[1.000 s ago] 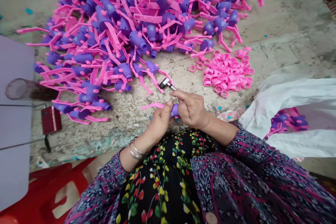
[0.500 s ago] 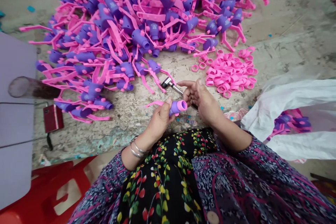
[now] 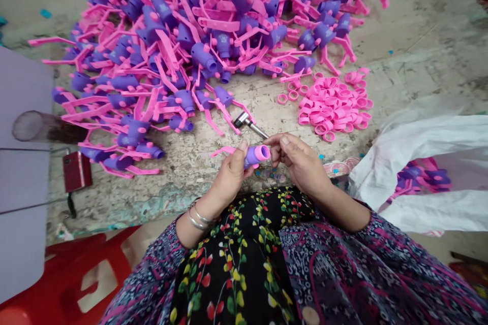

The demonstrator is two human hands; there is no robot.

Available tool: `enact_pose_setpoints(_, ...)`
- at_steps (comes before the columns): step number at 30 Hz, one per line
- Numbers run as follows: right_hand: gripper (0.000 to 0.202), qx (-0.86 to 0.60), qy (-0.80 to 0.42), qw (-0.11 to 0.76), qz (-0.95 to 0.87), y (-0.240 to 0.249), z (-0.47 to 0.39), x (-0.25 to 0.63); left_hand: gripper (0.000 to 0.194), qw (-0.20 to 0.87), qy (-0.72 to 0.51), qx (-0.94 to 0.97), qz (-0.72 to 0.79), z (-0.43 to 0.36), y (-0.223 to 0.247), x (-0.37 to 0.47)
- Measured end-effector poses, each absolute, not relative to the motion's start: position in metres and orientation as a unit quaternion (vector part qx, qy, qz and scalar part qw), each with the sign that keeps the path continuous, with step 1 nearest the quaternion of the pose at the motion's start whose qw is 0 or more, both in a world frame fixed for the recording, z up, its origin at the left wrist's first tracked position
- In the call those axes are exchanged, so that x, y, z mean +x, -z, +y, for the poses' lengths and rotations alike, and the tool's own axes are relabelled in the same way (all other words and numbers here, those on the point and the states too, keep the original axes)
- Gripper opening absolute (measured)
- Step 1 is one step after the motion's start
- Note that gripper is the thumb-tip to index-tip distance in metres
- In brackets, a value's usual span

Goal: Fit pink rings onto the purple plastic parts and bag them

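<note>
My left hand [image 3: 232,167] is closed around a purple plastic part [image 3: 250,156] with a pink handle pointing left. A pink ring [image 3: 263,152] sits around its open right end. Just right of that end is my right hand [image 3: 295,157], its index finger stretched towards the part and the other fingers loosely curled; nothing shows in it. A small hammer [image 3: 251,124] lies on the table, its metal head to the upper left and the lower end of its handle hidden behind my right hand. Loose pink rings [image 3: 333,106] are heaped beyond that hand.
A large pile of purple and pink parts [image 3: 202,56] covers the far side of the worn table [image 3: 412,61]. At right, a white sack [image 3: 369,177] holds similar parts. A small red box [image 3: 77,176] and a clear cup [image 3: 30,126] stand at left, near a red chair [image 3: 64,274].
My right hand has lowered slightly and turned, its index finger dropping closer to the ring end of the part. My left hand and the part have barely shifted; the hammer stays in place.
</note>
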State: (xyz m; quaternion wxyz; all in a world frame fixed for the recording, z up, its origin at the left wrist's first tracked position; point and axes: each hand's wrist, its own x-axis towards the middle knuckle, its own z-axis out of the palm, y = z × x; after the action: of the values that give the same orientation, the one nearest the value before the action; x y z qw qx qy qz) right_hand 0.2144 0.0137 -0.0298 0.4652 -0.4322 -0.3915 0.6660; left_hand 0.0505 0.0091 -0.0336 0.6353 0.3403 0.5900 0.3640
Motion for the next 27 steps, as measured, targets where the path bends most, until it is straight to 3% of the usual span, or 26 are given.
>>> enact_pose_setpoints(7,0.04,-0.451,-0.636,0.528,-0.336,0.019,0.025,0.2,0.048,0.584,-0.278,0.481,0.592,0.009,0.025,0.049)
enact_pose_setpoints(13,0.05,-0.396,-0.72,0.497,-0.28,0.001,0.03,0.176,0.048,0.385,-0.175,0.704,0.571,0.01,0.007,0.042)
enact_pose_setpoints(21,0.06,-0.343,-0.762,0.477,-0.271,0.002,0.02,0.175,0.07,0.321,-0.157,0.723,0.591,0.006,-0.002,0.05)
enact_pose_setpoints(27,0.057,-0.38,-0.761,0.467,-0.24,0.008,0.02,0.174,0.069,0.289,-0.135,0.731,0.604,0.001,0.005,0.055)
